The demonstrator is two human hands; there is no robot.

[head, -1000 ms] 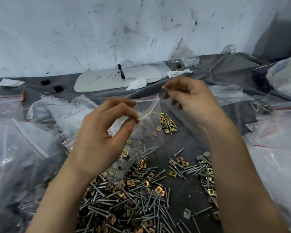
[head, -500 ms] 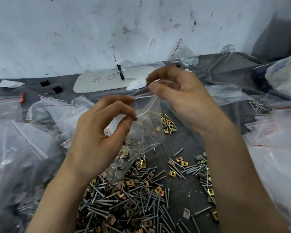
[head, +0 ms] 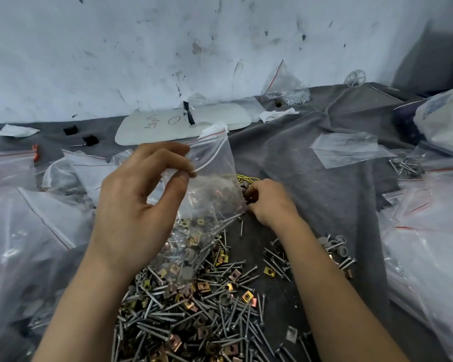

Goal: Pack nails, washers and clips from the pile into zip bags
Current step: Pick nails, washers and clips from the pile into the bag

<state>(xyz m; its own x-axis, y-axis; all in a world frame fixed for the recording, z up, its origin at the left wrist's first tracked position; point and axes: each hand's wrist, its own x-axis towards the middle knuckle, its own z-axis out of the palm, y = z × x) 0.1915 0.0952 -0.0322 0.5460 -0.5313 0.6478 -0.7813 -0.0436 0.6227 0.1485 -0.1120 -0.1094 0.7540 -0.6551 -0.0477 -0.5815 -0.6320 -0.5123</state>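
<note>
Head view: left hand (head: 134,205) pinches zip bag (head: 215,163); right hand (head: 270,202) curled, grip unclear.

The right hand (head: 271,203) is blurred, fingertips hidden beside the zip bag (head: 213,163); its hold is unclear.

The left hand (head: 139,205) pinches the zip bag (head: 215,178) near its top, between thumb and fingers, and the bag hangs above the pile (head: 194,309) of nails, washers and clips. Some pieces lie inside it. The right hand (head: 270,202) is lower, on the grey cloth (head: 311,178) just beside the bag. Its curled fingers are blurred, perhaps touching small pieces.
</note>
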